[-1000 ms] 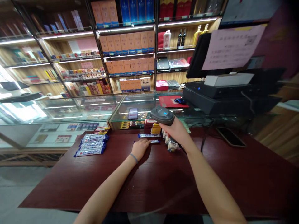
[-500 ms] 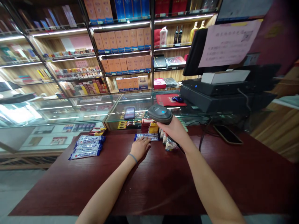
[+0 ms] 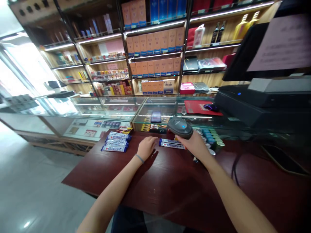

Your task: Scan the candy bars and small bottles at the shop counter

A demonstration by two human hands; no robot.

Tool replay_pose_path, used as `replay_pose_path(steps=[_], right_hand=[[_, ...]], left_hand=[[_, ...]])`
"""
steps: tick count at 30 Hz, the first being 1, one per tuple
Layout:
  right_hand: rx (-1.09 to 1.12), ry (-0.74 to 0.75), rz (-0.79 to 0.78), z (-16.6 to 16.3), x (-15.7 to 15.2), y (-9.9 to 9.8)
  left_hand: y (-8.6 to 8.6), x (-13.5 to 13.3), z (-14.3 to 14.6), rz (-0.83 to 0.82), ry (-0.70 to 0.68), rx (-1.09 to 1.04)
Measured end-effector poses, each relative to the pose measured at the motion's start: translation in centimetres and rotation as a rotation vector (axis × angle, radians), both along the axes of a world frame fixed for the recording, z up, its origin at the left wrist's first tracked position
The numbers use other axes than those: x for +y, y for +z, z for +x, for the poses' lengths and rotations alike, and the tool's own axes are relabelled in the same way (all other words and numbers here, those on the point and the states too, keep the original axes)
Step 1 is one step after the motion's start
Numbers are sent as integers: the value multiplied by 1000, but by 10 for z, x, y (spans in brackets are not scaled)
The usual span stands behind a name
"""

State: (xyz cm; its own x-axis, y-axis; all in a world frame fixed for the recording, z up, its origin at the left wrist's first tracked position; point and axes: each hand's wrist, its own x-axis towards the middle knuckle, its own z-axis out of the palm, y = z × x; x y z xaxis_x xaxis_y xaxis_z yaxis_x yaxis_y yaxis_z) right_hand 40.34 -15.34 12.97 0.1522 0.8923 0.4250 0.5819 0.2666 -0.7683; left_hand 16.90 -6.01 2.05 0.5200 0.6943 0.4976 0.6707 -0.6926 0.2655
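Observation:
My right hand [image 3: 198, 144] is wrapped round the handle of a dark grey barcode scanner [image 3: 180, 127], held above the table's far edge. Under and left of the scanner lie a couple of blue-and-white packets [image 3: 171, 144]. My left hand [image 3: 146, 148], a grey band on its wrist, is just left of these packets, low over the table. Its fingers point right, slightly blurred and partly apart, with nothing visible in them. Farther left is a pile of similar blue-and-white packets [image 3: 116, 141]. Small green and teal cans or tubs [image 3: 213, 137] stand in rows behind my right hand.
A dark red table [image 3: 150, 191] adjoins a glass display counter [image 3: 107, 108]. At right are a monitor [image 3: 245, 55], a black box-like machine [image 3: 243, 106], a phone [image 3: 284, 158] and a cable [image 3: 234, 168]. A mouse [image 3: 211, 107] lies on a red mat [image 3: 194, 107]. Stocked shelves stand behind.
My view has swung left. My left hand has come off the middle packets and moved left of them. The scanner stays in my right hand, still above the packets.

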Motion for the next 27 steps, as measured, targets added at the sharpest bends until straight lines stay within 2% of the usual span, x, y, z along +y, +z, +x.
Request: replay_pose_path(steps=[7,10,12,16,20,27], right_hand=[[-4,170,-61,-40,2,-27],[-16,243,-72,-55,3,-44],[-22,286,-78,-64,4,-54],[-68,344,-161,-78,1,-71],[-86,364,-242,-83,-3,-77],[-83,359,-222,-79,0,-80]], left_hand=[[-7,3,-126,27,260,61],[-13,3,-166,38,359,96],[-19,5,-182,43,417,111],[-33,11,-194,46,511,84],[-44,14,-193,40,536,69],[-35,12,-192,24,475,65]])
